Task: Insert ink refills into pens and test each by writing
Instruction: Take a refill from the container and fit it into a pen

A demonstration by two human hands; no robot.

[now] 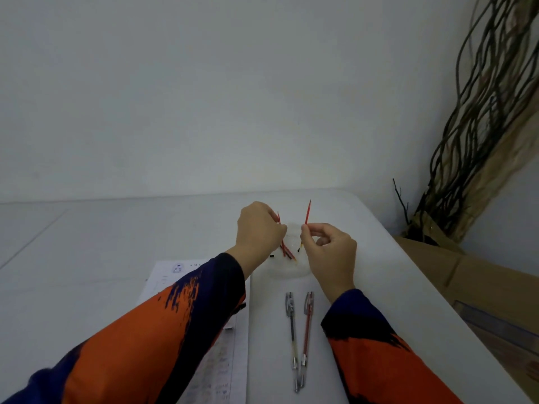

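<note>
My left hand [259,228] pinches a small bunch of red ink refills [283,248] above a clear plastic bag [287,268] on the white table. My right hand [328,249] holds a single red refill [307,214] upright, its tip pointing up and away. Two clear pens lie side by side near me: one with a black refill [292,333] on the left, one with a red refill [306,333] on the right. A printed sheet of paper [230,360] lies under my left forearm.
The white table [116,243] curves off at the right, where a cardboard box [481,287] stands. A bundle of dried twigs [481,126] wrapped in brown paper leans in the corner against the wall.
</note>
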